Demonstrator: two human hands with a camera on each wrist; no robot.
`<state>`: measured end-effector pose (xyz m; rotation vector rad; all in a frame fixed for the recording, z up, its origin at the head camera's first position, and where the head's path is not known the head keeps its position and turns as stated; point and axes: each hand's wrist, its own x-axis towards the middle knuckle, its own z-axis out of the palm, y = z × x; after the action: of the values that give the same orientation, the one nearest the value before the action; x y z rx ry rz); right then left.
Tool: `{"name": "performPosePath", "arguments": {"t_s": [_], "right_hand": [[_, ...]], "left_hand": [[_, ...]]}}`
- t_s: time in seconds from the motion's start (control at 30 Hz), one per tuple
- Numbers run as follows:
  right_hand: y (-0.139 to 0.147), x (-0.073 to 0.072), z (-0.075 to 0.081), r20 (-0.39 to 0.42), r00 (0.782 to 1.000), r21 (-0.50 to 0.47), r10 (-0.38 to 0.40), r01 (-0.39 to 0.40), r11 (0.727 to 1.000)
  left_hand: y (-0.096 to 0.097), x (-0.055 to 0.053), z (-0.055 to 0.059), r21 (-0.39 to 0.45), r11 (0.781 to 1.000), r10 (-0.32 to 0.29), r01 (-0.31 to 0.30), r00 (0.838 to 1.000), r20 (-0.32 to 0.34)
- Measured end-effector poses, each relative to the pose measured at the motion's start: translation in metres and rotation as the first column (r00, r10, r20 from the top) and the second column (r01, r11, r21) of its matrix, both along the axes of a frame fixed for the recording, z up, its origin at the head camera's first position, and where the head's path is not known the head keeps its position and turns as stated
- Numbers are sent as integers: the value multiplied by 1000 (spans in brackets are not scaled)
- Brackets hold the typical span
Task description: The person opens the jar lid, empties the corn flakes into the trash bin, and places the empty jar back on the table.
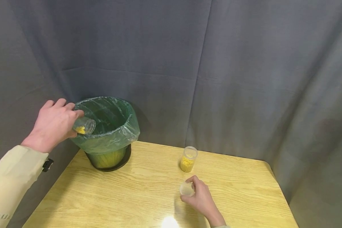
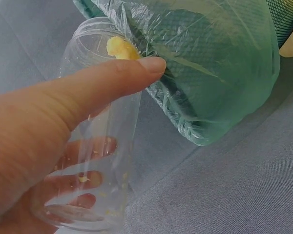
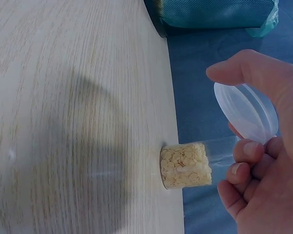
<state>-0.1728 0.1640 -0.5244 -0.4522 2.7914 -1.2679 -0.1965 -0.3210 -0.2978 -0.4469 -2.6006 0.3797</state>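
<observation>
Grey curtain backs the worktop. Head view: left hand, at nine o'clock, grips a tilted jar by the rim of the bin; right hand, at five, pinches a lid. Left wrist: yellow lump near the tilted jar's mouth, eleven o'clock. Right wrist: lid at three, filled jar on the worktop at five.

Dark letters on the person's pale left sleeve read "OU"; the characters after them are unclear.
</observation>
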Motion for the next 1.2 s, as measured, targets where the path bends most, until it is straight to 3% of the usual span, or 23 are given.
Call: {"name": "performPosePath", "arguments": {"t_s": [0.3,0.5,0.9,1.2], "right_hand": [[0,0,-2,-4,1000,1,-7,7,1000],[2,1,-2,12,1000,-4,6,-6,1000],[1,2,-3,-1,1000,13,-24,24,1000],[1,3,-4,-6,1000,10,-23,23,1000]], "left_hand": [[3,-1,0,-44,999,-32,31,999,-26],[11,-3,2,-75,994,-90,85,994,-67],[11,-7,-1,-65,985,-169,161,976,-141],[11,-7,-2,-71,980,-195,187,969,-148]]}}
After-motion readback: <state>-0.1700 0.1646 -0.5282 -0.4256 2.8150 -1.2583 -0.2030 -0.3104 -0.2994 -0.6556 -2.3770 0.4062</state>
